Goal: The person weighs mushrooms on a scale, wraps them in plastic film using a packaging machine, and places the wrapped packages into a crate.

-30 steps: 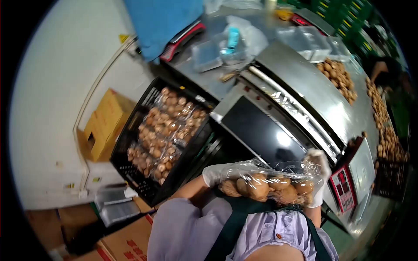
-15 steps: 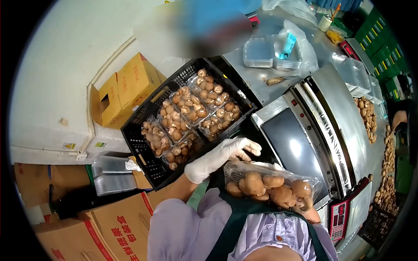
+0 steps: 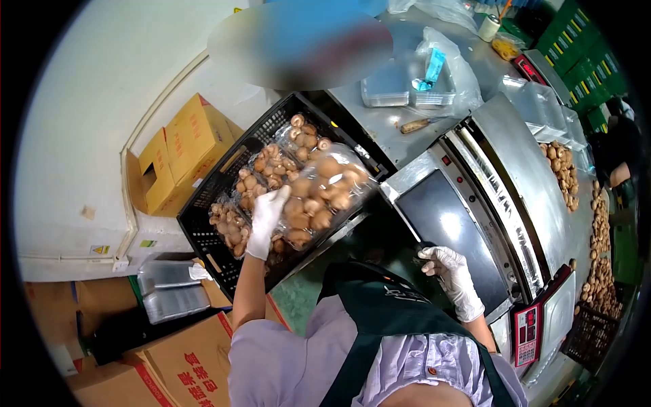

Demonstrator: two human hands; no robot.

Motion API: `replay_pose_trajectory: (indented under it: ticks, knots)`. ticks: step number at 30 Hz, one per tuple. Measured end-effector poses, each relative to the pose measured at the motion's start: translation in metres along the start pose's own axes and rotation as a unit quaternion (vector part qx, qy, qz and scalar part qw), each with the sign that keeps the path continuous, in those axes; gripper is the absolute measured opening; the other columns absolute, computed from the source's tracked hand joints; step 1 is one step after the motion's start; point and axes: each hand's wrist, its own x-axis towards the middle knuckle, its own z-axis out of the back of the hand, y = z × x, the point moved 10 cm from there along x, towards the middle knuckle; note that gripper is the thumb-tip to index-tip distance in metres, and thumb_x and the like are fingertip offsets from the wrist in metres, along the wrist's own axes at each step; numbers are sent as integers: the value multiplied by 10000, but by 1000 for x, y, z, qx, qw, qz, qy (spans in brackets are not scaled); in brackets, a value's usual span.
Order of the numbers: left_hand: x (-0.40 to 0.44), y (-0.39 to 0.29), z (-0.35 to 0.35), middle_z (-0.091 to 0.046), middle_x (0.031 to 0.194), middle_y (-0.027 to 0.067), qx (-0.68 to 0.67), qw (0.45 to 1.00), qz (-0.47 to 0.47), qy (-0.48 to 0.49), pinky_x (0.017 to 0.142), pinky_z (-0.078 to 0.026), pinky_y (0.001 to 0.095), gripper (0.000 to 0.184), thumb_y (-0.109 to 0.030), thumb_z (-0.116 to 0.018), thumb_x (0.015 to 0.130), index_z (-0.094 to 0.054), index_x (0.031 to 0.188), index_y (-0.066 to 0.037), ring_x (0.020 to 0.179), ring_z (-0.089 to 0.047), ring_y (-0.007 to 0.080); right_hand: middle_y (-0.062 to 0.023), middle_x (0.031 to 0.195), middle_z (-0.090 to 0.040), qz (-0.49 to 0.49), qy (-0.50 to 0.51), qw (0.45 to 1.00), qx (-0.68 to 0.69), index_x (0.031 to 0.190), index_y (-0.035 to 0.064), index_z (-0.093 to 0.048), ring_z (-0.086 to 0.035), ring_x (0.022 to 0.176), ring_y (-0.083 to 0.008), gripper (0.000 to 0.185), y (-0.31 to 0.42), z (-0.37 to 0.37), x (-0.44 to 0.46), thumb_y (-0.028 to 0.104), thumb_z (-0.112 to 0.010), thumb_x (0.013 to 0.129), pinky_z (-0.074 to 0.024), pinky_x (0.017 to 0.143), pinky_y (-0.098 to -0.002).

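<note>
My left hand (image 3: 269, 220), in a white glove, grips the near side of a clear-wrapped tray of mushrooms (image 3: 324, 193). It is tilted and slightly blurred above the black crate (image 3: 196, 227), overlapping other wrapped mushroom trays (image 3: 274, 166) inside. Whether it touches them I cannot tell. My right hand (image 3: 447, 275), also gloved, is beside the dark plate of the wrapping machine (image 3: 451, 220). Its fingers are loosely bent and apart, with nothing visible in them.
Right of the machine are a red scale (image 3: 529, 332) and loose mushrooms (image 3: 600, 271). Empty clear trays (image 3: 385, 88) and a wooden-handled knife (image 3: 415, 126) lie on the metal table. Cardboard boxes (image 3: 183, 159) stand at left. Another person's hand (image 3: 618, 175) shows far right.
The wrapped mushroom tray moved from in front of my body, left and up over the crate, in my left hand. My right hand is now apart from it.
</note>
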Motion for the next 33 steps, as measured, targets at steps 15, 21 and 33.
replay_pose_trajectory:
  ticks: [15, 21, 33]
  knots:
    - [83, 92, -84, -641, 905, 203, 430, 903, 11, 19, 796, -458, 470, 559, -469, -298, 936, -667, 881, -54, 888, -601, 382, 0, 721, -624, -18, -32, 999, -24, 970, 43, -659, -564, 652, -64, 271, -16, 25, -31, 258, -495, 944, -448, 607, -192]
    - [70, 62, -78, -661, 873, 169, 554, 829, -3, -75, 715, -515, 441, 460, -431, -421, 913, -660, 799, -54, 823, -645, 334, -17, 785, -642, -23, -107, 993, -39, 968, 33, -652, -579, 684, -80, 291, -17, 62, -55, 254, -462, 954, -461, 638, -212]
    - [55, -52, -116, -619, 940, 181, 334, 915, -139, -178, 779, -455, 436, 284, -291, -549, 854, -640, 939, -35, 908, -579, 360, -29, 827, -635, 196, -472, 859, -23, 991, 13, -658, -549, 698, -72, 223, 21, 315, -278, 159, -519, 896, -461, 651, -210]
